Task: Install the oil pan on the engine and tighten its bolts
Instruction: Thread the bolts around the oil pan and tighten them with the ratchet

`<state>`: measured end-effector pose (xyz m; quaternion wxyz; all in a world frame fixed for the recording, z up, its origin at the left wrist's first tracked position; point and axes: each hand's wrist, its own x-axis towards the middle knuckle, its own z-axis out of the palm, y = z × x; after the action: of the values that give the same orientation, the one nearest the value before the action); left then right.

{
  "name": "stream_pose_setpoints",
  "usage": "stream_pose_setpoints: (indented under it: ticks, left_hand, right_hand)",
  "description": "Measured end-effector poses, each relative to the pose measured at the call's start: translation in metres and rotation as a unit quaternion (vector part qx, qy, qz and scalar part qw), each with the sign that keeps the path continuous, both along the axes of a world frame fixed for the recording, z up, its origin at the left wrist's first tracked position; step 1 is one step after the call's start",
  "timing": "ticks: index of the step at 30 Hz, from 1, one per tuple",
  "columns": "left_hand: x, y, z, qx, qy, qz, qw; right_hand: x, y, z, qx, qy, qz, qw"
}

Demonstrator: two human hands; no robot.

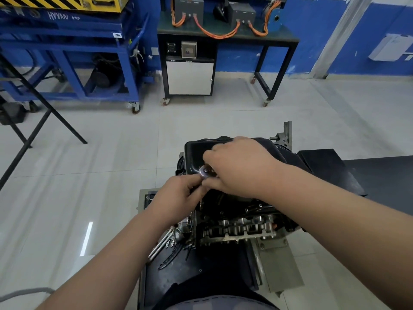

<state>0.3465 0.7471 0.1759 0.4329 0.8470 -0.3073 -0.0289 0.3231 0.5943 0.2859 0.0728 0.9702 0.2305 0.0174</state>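
Closest, at the near edge of the black flat steel engine stand: dark grey clothing and both bare forearms reaching forward. Carried on the stand, a grey cast-metal engine turned underside up, with the black pressed-steel oil pan seated on top of it towards the far end.

Pinching with the left hand: thumb and forefinger closed together on the silver round-headed metal ratchet, just under its shiny head, other fingers curled in. Gripping from the opposite side with the right hand, palm down, fingers folded tight over the same tool. Handle hidden beneath the palm, so cannot tell how much of it is held. Hands meeting at the ratchet, above the near left part of the pan.

Lying at the left edge of the stand, just beside the engine: long silver steel wrenches and thin black cables.

Beyond, on pale glossy floor tiles: a blue wheeled steel cart and a black-framed workbench with orange cables.
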Motion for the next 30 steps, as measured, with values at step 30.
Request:
stream_pose_setpoints:
  ticks: [30]
  left_hand:
    - [-0.009,-0.011,0.016,0.1,-0.136,0.068,0.983]
  right_hand:
    - [0.0,0.001,-0.007,-0.012,0.009,-0.092,0.996]
